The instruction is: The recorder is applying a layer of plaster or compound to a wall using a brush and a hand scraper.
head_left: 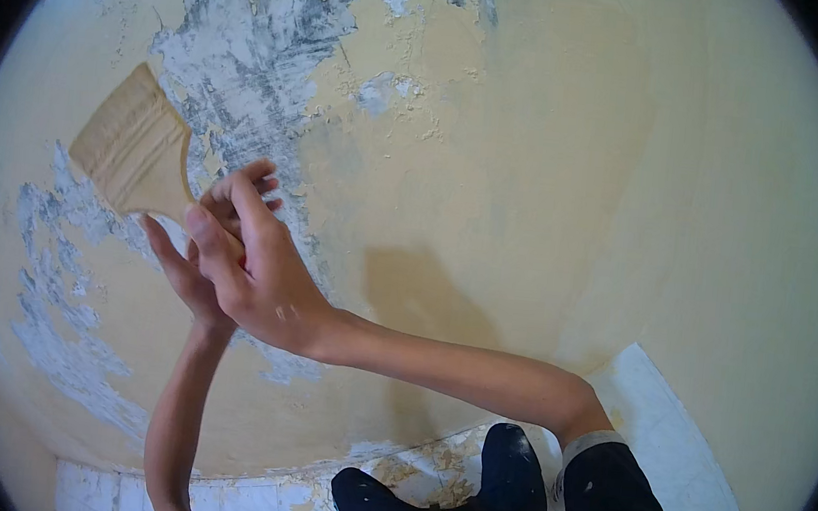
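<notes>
Here's the wide, flat brush of pale tan, with a broad fan-shaped head and a short narrow neck (136,146), held up at the left of the view before the cream-painted wall with peeling patches (562,172); its broad end points to the upper left, tilted, and its neck runs down into the hands.

And it's the right hand (266,272) that has the hold, thumb laid along the near side by the neck, other fingers bent, their tips showing above and beyond; the left hand (200,286) sits just behind and below it, partly covered, one digit stretched up by the brush's lower edge; whether that hand grips too, I cannot tell.

Behind the brush and hands, rough grey-and-white bare areas (251,57) break through the cream coat, ragged at the edges, flakes lifting around them; a soft brown shadow (424,306) falls on the wall above the right forearm.

Down at the bottom, two dark, pale-speckled shoes (511,474) stand on the white tiled floor (246,506), with cream flaky debris (449,463) scattered around them; on the right arm, a dark short sleeve with a grey edge (621,503) ends near the elbow.
</notes>
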Demonstrator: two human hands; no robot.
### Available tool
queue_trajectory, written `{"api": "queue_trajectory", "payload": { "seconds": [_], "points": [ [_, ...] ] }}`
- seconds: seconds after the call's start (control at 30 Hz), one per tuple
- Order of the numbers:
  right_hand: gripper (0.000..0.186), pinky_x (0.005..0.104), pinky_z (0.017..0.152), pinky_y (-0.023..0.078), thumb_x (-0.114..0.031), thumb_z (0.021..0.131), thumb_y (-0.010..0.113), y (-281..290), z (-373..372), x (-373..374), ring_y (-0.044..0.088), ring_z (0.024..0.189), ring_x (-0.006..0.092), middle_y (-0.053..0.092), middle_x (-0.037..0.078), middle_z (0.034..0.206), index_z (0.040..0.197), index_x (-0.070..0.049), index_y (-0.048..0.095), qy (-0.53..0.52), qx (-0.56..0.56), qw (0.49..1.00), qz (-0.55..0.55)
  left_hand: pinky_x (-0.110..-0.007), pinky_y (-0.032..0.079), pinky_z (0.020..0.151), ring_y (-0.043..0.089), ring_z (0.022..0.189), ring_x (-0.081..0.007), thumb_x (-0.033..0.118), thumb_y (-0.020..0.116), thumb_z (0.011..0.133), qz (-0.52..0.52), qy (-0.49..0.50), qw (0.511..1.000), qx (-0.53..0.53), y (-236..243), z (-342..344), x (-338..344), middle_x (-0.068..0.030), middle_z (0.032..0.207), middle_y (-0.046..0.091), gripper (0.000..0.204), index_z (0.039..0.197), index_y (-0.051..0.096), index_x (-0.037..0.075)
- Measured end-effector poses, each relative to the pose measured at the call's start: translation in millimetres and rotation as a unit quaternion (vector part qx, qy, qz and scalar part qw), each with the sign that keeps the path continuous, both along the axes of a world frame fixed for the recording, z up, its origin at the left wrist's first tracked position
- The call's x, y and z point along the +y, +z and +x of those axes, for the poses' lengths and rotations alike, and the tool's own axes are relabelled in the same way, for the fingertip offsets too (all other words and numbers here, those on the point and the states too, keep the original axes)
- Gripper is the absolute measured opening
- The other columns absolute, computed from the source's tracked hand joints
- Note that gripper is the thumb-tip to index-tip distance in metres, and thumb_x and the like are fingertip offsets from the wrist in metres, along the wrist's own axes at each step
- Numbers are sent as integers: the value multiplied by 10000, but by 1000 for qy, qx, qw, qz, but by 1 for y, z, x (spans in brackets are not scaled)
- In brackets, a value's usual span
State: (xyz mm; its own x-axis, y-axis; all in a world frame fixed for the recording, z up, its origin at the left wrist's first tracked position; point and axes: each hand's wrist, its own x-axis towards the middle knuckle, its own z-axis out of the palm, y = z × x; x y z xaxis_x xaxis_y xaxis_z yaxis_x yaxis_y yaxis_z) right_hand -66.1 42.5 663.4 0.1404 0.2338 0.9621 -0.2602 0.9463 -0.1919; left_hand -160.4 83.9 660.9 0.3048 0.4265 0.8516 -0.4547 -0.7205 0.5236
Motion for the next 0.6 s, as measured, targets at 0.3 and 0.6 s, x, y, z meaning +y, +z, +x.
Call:
{"api": "queue_trajectory", "payload": {
  "seconds": [0.3, 0.6],
  "points": [
    [211, 357, 610, 479, -218, 1046, 503, -14, 7, 20, 600, 660, 175, 577, 97, 714, 992, -19, 463, -32, -97, 990, -102, -418, 481, 995, 632, 1068, -262, 525, 352, 1055, -80, 86, 993, 8, 21, -10, 4, -174, 1113, 658, 587, 1203, 546, -9],
    [174, 315, 725, 581, -128, 891, 717, 85, 213, 87, 682, 788, 226, 688, 86, 977, 1055, -71, 713, -565, -260, 746, 239, -325, 487, 830, 445, 600, -124, 355, 462, 1070, 40, 77, 994, -67, 208, -113, 64, 0, 692, 425, 364, 1021, 531, 2]
  ]
}}
